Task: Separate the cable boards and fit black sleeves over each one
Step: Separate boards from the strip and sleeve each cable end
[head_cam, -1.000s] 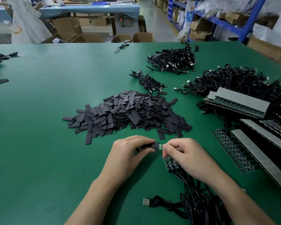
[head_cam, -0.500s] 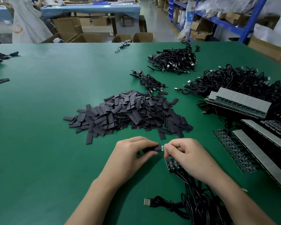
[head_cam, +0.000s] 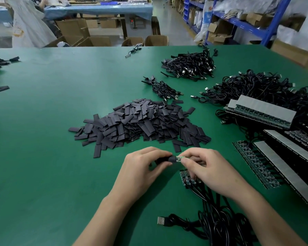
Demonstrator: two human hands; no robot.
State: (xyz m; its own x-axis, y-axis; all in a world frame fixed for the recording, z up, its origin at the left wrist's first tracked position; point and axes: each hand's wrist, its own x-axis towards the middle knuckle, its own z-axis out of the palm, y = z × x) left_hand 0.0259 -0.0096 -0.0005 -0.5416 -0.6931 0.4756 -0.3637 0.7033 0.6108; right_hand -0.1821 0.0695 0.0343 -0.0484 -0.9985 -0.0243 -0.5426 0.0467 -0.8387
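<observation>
Cable board (head_cam: 179, 158), low centre, just above desk (head_cam: 43, 157): pinched by right hand (head_cam: 208, 167) fingers (head_cam: 190, 153), tip left bare for sleeving. Black sleeve (head_cam: 167, 159): pinched by left hand (head_cam: 142, 167) fingers (head_cam: 158, 152), mouth over board tip. Sleeve pile (head_cam: 140, 121) just behind, kept within reach

The person's left hand (head_cam: 146, 167) and right hand (head_cam: 212, 167) are bare, and both slim forearms (head_cam: 103, 221) are uncovered all the way back to the near edge of view.
</observation>
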